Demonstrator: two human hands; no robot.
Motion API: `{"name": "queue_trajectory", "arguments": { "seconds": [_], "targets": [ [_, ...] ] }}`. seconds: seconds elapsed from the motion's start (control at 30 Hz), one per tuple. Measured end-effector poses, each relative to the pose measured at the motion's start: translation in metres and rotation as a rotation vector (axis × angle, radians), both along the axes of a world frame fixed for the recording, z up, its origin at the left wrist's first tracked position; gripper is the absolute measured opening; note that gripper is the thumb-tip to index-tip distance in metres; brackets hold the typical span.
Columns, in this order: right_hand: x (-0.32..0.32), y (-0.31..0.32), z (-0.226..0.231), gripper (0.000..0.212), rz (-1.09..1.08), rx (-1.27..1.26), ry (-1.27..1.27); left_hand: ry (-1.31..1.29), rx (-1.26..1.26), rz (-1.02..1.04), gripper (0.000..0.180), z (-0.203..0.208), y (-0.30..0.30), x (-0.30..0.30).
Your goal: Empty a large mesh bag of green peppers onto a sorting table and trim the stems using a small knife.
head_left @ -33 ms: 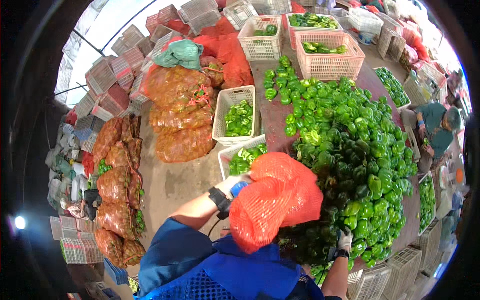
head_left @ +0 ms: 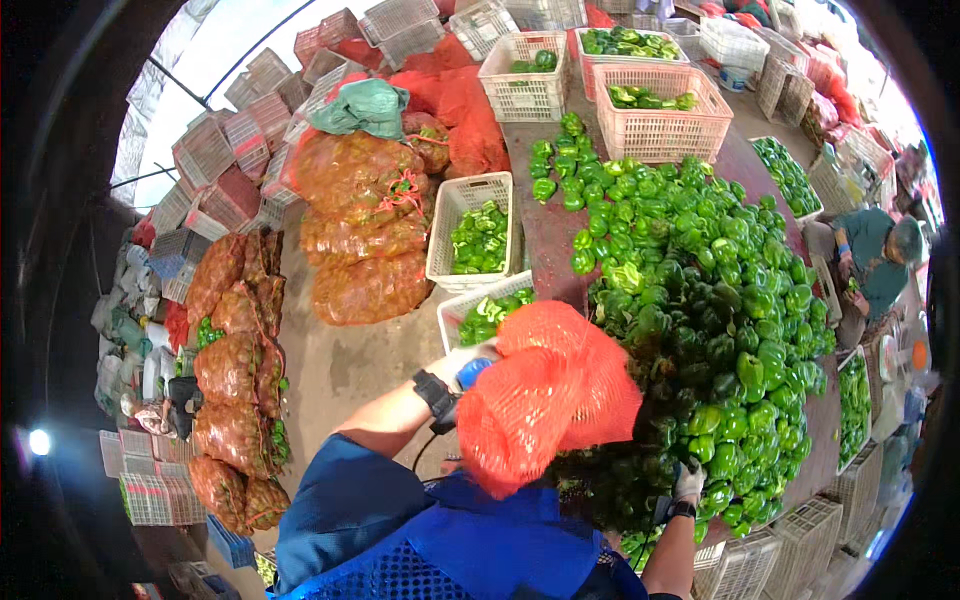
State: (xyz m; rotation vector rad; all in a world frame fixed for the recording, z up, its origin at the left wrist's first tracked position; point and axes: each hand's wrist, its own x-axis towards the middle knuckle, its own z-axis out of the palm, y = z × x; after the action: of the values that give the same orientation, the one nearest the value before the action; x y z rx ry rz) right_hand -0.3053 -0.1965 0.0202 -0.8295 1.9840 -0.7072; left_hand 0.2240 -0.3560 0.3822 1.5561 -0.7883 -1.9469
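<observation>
My left hand (head_left: pixel 468 362), in a pale glove with a dark band at the wrist, is beside the red mesh bundle (head_left: pixel 545 395). It seems closed on a small blue object (head_left: pixel 474 373); motion blur and the mesh hide its fingertips and the object's shape. My right hand (head_left: pixel 689 483), also gloved, reaches into the near part of a large heap of green bell peppers (head_left: pixel 720 270). Its fingers look apart against the peppers, partly in shadow. The red mesh covers the middle of the view, above my blue clothing.
A crate of cut green peppers (head_left: pixel 482 185) stands left of the table (head_left: pixel 545 235), with another crate (head_left: pixel 452 322) nearer. Crates (head_left: pixel 665 145) sit at the table's far end. Filled mesh sacks (head_left: pixel 365 240) lie on the floor at left. A person (head_left: pixel 870 255) sits at right.
The red mesh has shifted slightly left and up. My left hand has moved slightly left. My right hand stays at the peppers.
</observation>
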Motion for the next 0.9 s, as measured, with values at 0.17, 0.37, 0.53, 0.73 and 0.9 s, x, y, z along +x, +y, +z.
{"name": "queue_trajectory", "arguments": {
  "seconds": [0.17, 0.37, 0.53, 0.73, 0.9],
  "targets": [
    [0.019, 0.008, -0.006, 0.042, -0.086, -0.059, -0.005, -0.160, -0.039, 0.056, 0.037, -0.017, -0.052, 0.073],
    [0.005, 0.055, 0.019, 0.040, -0.124, 0.025, 0.167, -0.293, -0.605, 0.624, 0.044, 0.094, -0.225, 0.221],
    [0.022, 0.071, 0.066, 0.038, -0.174, 0.185, 0.233, -0.315, -0.833, 0.875, 0.085, 0.182, -0.327, 0.394],
    [0.064, 0.066, 0.083, 0.036, -0.222, 0.126, 0.109, -0.718, -0.559, 0.371, 0.014, -0.099, -0.275, 0.348],
    [0.100, 0.116, 0.083, 0.035, -0.230, 0.066, -0.078, -0.378, -0.169, 0.009, 0.009, -0.231, -0.147, 0.086]
  ]
}}
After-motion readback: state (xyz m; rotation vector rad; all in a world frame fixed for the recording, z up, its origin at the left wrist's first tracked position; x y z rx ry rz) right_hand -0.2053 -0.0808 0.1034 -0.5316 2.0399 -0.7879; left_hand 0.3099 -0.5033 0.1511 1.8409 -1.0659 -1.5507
